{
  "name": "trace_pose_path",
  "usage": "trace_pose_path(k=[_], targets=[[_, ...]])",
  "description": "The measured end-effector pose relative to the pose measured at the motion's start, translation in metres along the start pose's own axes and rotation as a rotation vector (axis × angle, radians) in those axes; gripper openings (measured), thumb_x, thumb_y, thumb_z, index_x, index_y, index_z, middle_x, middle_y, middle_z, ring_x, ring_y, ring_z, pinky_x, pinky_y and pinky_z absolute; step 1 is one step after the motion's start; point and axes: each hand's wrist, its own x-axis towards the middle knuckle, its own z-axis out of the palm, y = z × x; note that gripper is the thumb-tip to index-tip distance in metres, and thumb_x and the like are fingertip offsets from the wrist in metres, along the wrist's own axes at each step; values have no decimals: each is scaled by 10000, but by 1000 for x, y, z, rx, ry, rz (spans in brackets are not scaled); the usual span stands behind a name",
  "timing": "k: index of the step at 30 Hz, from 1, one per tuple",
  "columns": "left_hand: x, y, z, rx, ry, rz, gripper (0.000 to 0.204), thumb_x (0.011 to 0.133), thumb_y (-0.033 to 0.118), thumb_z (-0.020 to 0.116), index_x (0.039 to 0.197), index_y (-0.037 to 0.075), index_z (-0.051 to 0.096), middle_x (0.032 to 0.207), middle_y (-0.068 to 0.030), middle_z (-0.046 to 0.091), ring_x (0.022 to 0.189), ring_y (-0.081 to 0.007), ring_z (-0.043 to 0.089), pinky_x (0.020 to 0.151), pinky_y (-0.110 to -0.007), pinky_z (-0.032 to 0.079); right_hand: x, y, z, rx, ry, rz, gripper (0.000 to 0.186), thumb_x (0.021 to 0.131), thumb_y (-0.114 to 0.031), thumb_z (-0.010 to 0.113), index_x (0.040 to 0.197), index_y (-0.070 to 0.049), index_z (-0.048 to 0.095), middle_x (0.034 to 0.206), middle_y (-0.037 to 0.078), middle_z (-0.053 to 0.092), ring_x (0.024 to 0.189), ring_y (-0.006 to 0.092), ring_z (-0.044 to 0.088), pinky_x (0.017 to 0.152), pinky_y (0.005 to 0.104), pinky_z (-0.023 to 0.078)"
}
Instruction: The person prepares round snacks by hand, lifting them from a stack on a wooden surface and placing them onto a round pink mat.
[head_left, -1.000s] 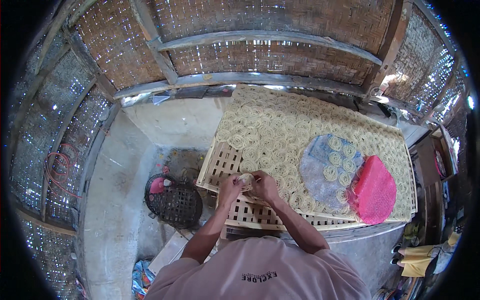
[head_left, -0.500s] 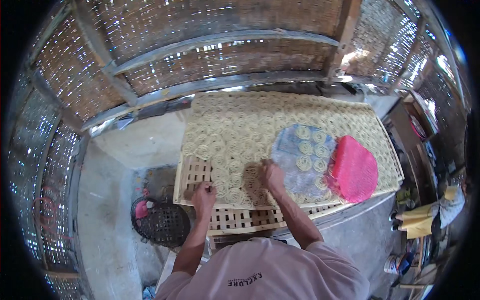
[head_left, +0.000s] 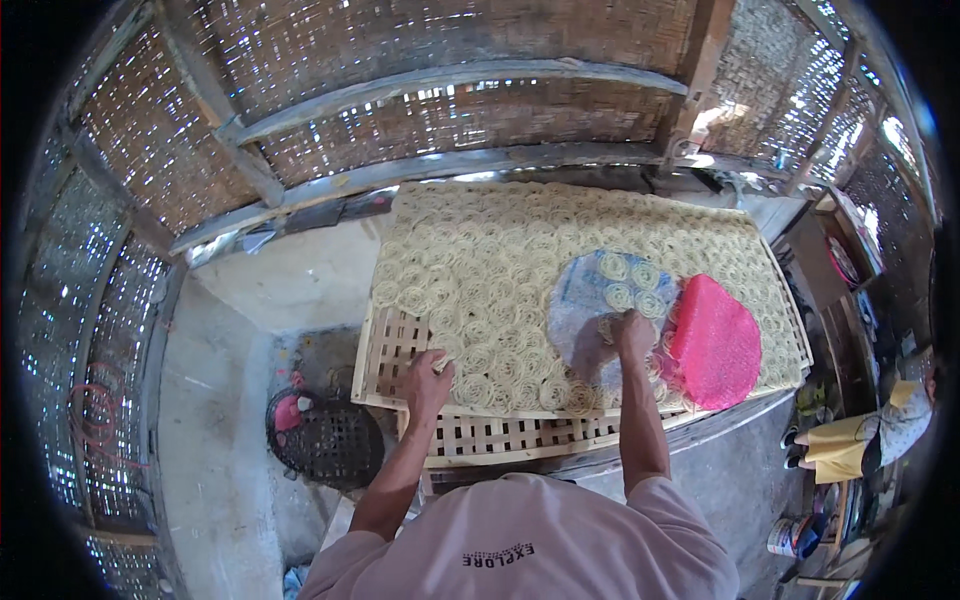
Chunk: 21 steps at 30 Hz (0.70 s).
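Observation:
Rows of pale coiled strands, like noodle nests [head_left: 470, 270], cover most of a slatted tray [head_left: 388, 345]. At the tray's left end, beside its bare slats, my left hand [head_left: 428, 383] has its fingers curled together at the edge of the coils; what lies between them is hard to make out. My right hand [head_left: 634, 340] reaches over a round bluish sheet [head_left: 575, 325] on top of the coils, its fingers closed on one of the few coils lying there. That coil is mostly hidden by the hand.
A pink, rounded mesh piece [head_left: 718, 345] lies on the tray's right part. Another slatted tray [head_left: 500, 438] shows underneath, nearer me. A dark basket [head_left: 335, 440] stands on the floor at left. At far right is a person in yellow [head_left: 845, 445]. Woven walls [head_left: 460, 120] enclose the place.
My right hand has moved right from the coils onto the bluish sheet. My left hand has shifted slightly right and up. More coils lie where my right hand was.

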Motion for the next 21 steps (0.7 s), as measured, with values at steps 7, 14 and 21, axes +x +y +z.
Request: trace_pose_path(k=[7, 14, 21], targets=[[-13, -15, -13, -153, -2, -87, 229, 801, 181, 706, 943, 7, 668, 851, -94, 695, 728, -156, 643, 642, -288, 502, -27, -32, -17, 207, -134, 61, 245, 714, -293, 642, 812, -75, 696, 769, 196, 670, 758, 366, 662, 692, 435, 525], [-20, 3, -33, -855, -590, -868, 463, 840, 385, 688, 1062, -13, 607, 827, -91, 684, 724, -129, 643, 569, -266, 486, -110, -147, -37, 785, -465, -441, 205, 720, -119, 694, 893, -14, 664, 827, 145, 675, 781, 281, 655, 729, 366, 507], [-23, -33, -28, -871, -210, -629, 315, 819, 199, 712, 1034, -7, 609, 881, -67, 630, 708, -161, 639, 552, -290, 572, -151, -184, -16, 709, -454, -1028, 187, 697, -68, 684, 878, -93, 646, 959, 84, 612, 915, 291, 565, 817, 397, 448]])
